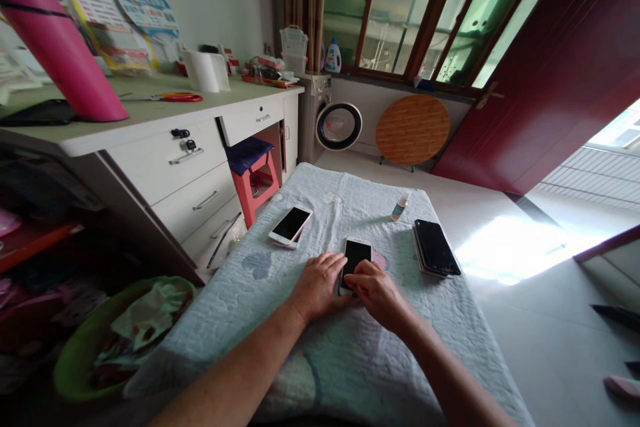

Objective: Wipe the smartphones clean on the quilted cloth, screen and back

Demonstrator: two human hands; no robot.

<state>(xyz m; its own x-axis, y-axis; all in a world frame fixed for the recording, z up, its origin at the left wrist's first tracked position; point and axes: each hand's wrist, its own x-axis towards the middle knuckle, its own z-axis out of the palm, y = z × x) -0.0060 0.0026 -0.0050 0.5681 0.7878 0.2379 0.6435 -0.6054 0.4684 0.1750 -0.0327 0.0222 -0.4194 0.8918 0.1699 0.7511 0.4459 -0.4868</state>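
Observation:
A white-framed smartphone (358,251) with a dark screen lies face up on the quilted cloth (320,340). My left hand (319,285) holds it from the left, fingertips along its side edge and thumb by its bottom end. Over the phone's lower part, my right hand (376,291) is closed, its fingers curled and pinched together against the screen. Whatever those fingertips may hold is hidden. Further left sits another white smartphone (291,223), stacked on a second device. A stack of dark-screened phones (436,247) rests to the right. Behind it stands a small spray bottle (399,208) with a white top.
Along the left runs a desk (195,147) with a pink flask (65,53), orange-handled scissors (181,97) and a paper roll (201,71) on it. A red stool (257,180) is tucked beneath. A green basin (75,353) stands lower left. A round wooden board (413,128) leans at the back.

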